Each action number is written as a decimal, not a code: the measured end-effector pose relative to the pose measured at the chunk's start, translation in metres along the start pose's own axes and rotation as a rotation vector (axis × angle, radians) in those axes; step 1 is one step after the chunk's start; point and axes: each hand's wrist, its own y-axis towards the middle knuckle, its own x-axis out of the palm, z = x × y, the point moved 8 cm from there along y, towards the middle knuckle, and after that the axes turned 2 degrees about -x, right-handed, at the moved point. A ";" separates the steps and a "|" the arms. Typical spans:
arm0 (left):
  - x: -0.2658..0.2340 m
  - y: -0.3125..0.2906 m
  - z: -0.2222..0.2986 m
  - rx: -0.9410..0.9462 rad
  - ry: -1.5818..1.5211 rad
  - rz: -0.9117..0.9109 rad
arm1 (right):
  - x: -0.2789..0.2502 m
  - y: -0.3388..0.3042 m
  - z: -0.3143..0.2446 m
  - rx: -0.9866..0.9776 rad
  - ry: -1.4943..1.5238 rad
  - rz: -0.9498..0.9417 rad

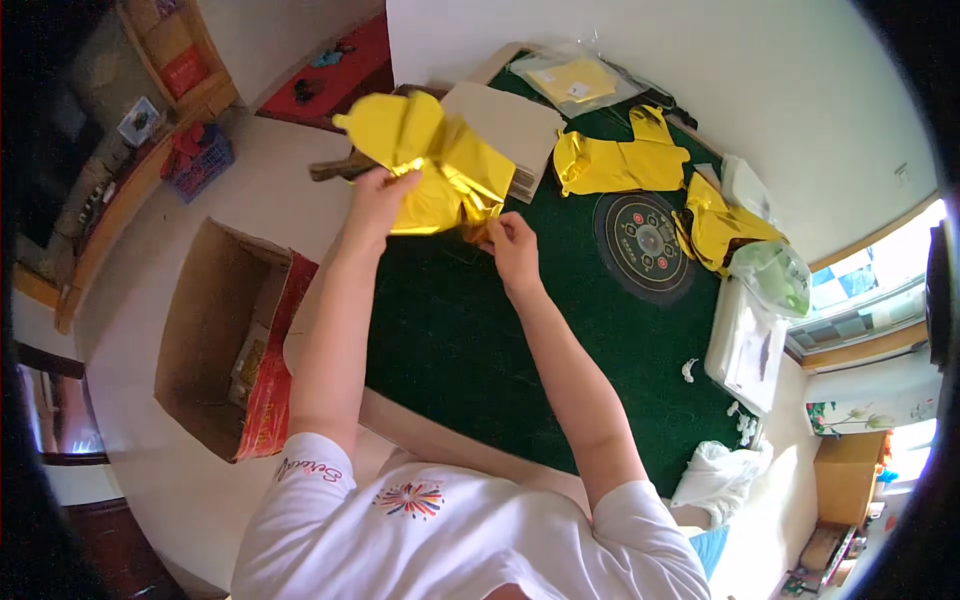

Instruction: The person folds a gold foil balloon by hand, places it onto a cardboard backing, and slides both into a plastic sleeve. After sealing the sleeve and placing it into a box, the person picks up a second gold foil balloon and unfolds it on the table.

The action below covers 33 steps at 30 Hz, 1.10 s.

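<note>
A flat, uninflated gold foil balloon (425,150) is stretched between my hands over the far left part of a green-topped table (470,340). My left hand (378,203) pinches its lower left edge. At its lower right corner, the fingers of my right hand (512,248) are closed on the crinkled foil. Another flat gold foil balloon (620,165) lies farther right on the table, and a crumpled gold foil piece (712,230) rests beyond the round black panel (645,245) with buttons. Behind the held balloon is a beige cardboard piece (510,115), partly covered.
An open cardboard box (200,350) stands on the floor at left. A clear packet (580,85) with gold foil lies at the table's far edge. Along the right edge are a greenish plastic bag (770,275), a white flat pack (745,345) and a white plastic bag (720,480).
</note>
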 end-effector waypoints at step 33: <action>0.085 -0.011 -0.071 -0.058 0.379 -0.018 | -0.333 -0.149 -0.008 0.295 0.068 0.154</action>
